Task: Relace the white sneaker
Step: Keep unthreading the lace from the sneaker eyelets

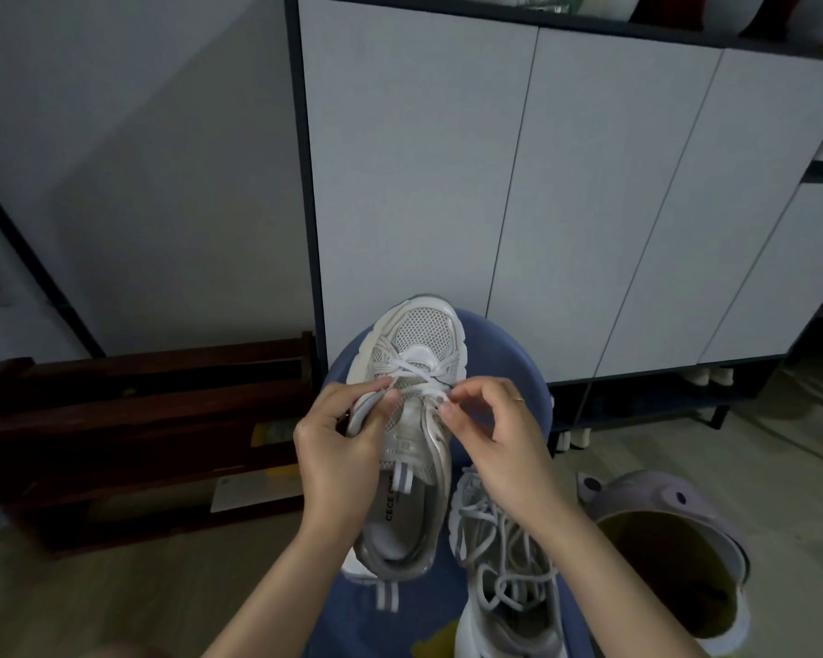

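Two white-and-grey mesh sneakers: the one being laced (412,396) sits toe-away on a round blue cushioned stool (509,372); the second sneaker (509,577), laces loose and tangled, lies just right of and nearer than the first, on the same stool. One white flat shoelace (424,375) crosses the first sneaker's lower eyelets only; upper eyelets unlaced. Two bare hands, two forearms.

Left hand (348,436) grips the laced sneaker's left side at mid-foot, fingers curled over the upper, thumb on the tongue edge. Right hand (497,432) is on that sneaker's right eyelet row, thumb and forefinger pinching the shoelace end; other fingers curled, a thin gold ring (519,399) on one.

Behind the stool: one tall grey-white cabinet with a dark frame (542,182), three door panels counted, top and right side cut off. Left of the stool: one dark brown wooden rack (139,434), contents too dim to make out. Right of the stool: one pale lilac plastic bin with a frog-eyed rim (661,505), partly cut off. Lace tip hidden in the fingers; insole print only partly legible. Items on the cabinet's top shelf unidentifiable.
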